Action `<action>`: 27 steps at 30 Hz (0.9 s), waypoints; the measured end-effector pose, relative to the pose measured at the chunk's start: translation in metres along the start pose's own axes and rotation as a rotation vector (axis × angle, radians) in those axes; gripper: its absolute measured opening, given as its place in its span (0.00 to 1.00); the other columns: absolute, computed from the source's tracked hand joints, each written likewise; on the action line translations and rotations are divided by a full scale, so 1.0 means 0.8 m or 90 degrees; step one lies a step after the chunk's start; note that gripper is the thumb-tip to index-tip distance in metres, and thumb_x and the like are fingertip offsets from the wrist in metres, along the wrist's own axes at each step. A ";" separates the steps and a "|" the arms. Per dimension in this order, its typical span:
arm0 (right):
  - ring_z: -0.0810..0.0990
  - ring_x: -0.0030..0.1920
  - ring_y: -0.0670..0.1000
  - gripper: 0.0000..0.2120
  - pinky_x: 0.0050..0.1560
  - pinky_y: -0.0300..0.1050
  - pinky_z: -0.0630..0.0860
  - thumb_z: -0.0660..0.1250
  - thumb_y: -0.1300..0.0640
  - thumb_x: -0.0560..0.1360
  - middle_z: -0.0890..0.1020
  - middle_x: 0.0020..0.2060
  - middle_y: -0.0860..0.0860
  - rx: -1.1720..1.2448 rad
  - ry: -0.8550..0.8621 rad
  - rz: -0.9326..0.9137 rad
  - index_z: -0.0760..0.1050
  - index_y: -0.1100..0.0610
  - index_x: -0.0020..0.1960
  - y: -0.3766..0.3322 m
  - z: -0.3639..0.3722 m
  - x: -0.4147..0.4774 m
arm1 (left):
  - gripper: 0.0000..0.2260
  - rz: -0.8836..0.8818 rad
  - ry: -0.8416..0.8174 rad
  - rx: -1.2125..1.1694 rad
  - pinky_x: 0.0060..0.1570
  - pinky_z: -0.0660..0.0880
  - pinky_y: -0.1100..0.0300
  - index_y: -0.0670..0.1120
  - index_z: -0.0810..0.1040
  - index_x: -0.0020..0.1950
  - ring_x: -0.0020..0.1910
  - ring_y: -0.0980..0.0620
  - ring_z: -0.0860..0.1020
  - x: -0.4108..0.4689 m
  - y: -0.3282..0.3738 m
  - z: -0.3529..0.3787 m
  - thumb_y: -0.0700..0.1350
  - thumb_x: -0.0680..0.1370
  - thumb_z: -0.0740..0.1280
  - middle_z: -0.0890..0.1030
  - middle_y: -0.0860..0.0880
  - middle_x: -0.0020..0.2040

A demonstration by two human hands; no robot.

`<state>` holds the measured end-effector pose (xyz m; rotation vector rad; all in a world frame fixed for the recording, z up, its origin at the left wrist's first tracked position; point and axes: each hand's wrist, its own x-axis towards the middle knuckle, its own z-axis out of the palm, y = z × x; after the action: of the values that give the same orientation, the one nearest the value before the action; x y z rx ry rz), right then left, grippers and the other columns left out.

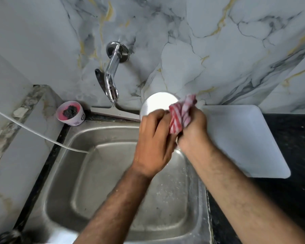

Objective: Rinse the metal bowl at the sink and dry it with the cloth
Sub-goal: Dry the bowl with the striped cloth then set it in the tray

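Wall (209,41): marbled grey tile with gold veins fills the space behind your sink.
Sink (99,182): steel basin below your arms, wet and speckled with droplets.
Counter (289,199): dark stone to your right of the basin.
Tray (245,141): white, lying flat on that counter, just beside your right hand.
Tap (111,74): chrome spout fixed to the wall, hanging over the basin's back edge.
Bowl (158,103): you hold it above the back right part of the basin; its bright, glaring surface faces you, and glare hides any detail.
Left hand (155,140): your fingers are curled closed around the bowl's near side.
Right hand (192,131): closed on the cloth, pressing it against the bowl.
Cloth (181,113): red and white stripes, bunched between your two hands.
Tub (70,113): small pink pot with a dark scrubber inside, at the basin's back left corner.
Writing: a round mark on the tub's side is too blurred for you to read.
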<state>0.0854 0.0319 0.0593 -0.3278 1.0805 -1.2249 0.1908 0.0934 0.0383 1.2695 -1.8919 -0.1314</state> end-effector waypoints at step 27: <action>0.79 0.62 0.38 0.34 0.67 0.43 0.75 0.68 0.28 0.72 0.80 0.64 0.41 -0.340 -0.171 -0.115 0.73 0.39 0.74 0.048 0.001 -0.024 | 0.28 -0.600 0.230 -0.738 0.59 0.81 0.42 0.41 0.80 0.67 0.57 0.40 0.84 -0.007 -0.038 -0.006 0.21 0.74 0.55 0.84 0.38 0.61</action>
<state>0.1100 0.0624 0.0417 -0.9889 1.1464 -0.9951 0.2168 0.0850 0.0228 1.0723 -0.5206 -1.1921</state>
